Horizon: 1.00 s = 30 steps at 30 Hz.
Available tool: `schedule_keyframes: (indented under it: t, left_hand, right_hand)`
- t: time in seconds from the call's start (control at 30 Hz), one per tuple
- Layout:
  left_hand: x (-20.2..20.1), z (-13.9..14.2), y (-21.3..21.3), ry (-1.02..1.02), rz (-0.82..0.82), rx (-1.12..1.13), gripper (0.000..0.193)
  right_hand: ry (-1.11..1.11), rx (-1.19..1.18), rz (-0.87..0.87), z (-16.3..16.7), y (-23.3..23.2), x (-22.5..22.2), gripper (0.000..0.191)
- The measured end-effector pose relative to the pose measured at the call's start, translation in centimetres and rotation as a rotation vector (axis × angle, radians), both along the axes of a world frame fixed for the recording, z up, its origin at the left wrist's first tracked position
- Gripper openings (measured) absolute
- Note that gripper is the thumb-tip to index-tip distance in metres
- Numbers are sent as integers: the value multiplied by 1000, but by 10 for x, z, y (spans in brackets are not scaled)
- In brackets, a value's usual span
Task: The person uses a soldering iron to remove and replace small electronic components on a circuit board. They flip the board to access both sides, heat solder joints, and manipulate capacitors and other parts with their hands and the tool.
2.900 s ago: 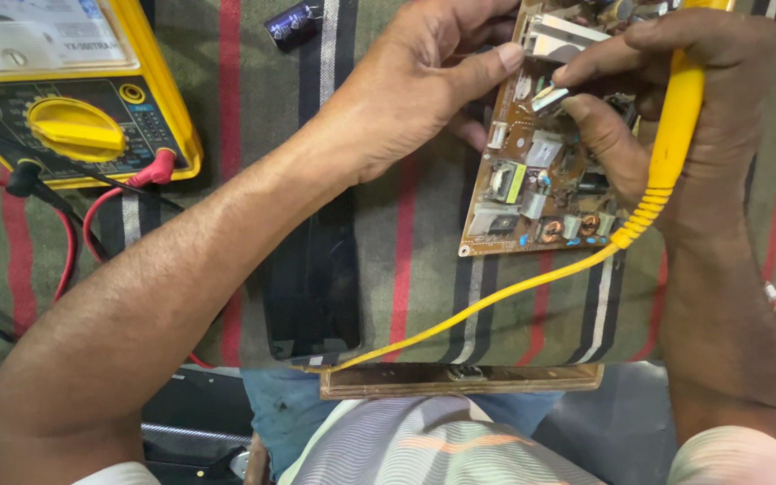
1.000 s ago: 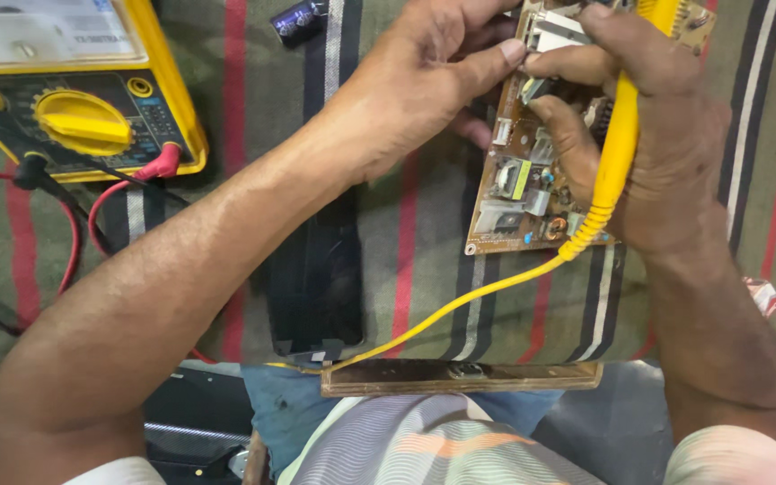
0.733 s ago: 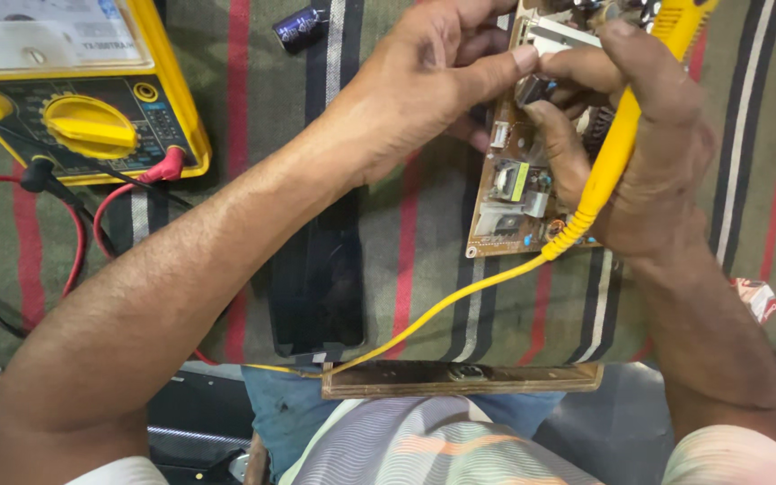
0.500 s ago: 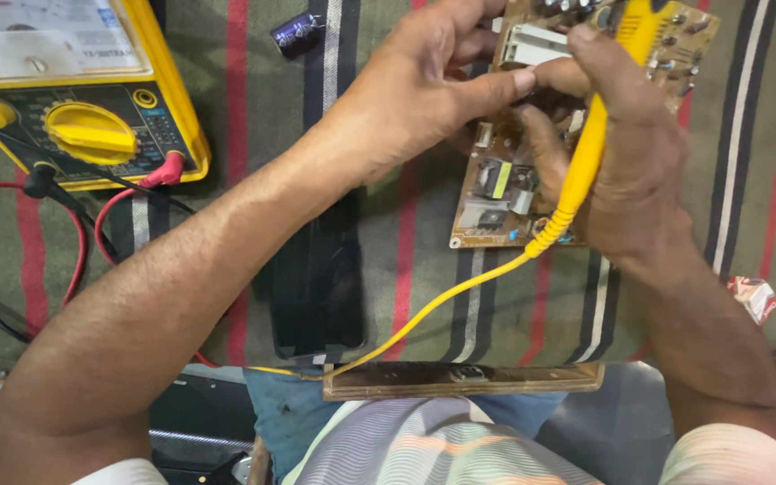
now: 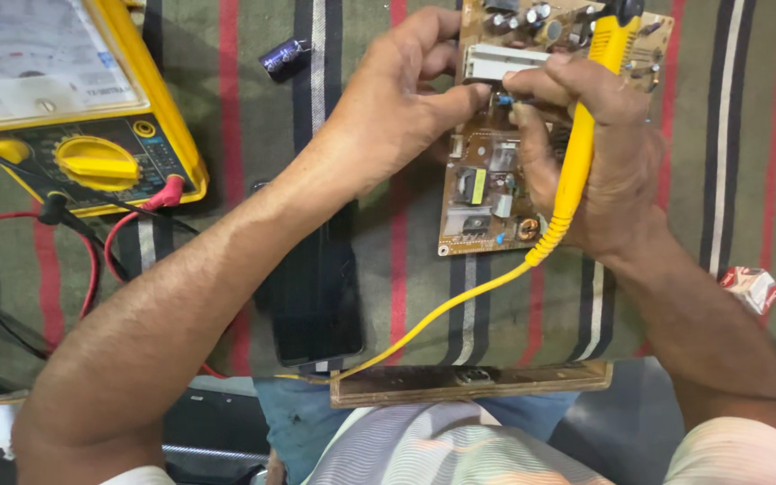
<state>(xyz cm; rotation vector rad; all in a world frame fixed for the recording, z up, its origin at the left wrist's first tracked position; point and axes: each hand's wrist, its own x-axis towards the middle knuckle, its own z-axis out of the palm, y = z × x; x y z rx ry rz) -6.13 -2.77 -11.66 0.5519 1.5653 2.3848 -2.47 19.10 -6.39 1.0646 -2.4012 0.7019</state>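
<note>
A brown circuit board (image 5: 482, 193) with capacitors and a white connector lies on a striped cloth. My left hand (image 5: 397, 108) grips the board's left edge, thumb pressed near the white connector (image 5: 496, 63). My right hand (image 5: 599, 162) holds a yellow soldering iron (image 5: 586, 135) along the palm, while its fingertips pinch a small component over the board beside my left thumb. The iron's yellow cord (image 5: 442, 310) runs down to the left.
A yellow analog multimeter (image 5: 74, 108) with red and black leads (image 5: 110, 242) sits at the upper left. A loose dark capacitor (image 5: 282, 56) lies above my left hand. A black phone (image 5: 316, 296) rests under my left forearm. A wooden strip (image 5: 469, 384) lies at the cloth's near edge.
The board and both hands now sit lower in the view. My right hand has shifted up over the board, fingertips meeting my left thumb near the white connector.
</note>
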Motion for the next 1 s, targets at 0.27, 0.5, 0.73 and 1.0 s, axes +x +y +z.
schedule_keyframes:
  t: [0.27,0.5,0.73,1.0]
  left_hand:
    - [4,10,-4,-226,33,8,76]
    - [11,25,-4,-133,3,2,66]
    - [9,42,-17,220,-63,-290,38]
    - [9,80,-26,929,212,-923,70]
  right_hand:
    - [-275,43,160,10,-1,19,86]
    - [-185,142,198,16,-7,38,105]
    - [-228,42,172,25,-2,47,81]
    - [-530,-37,73,62,40,49,75]
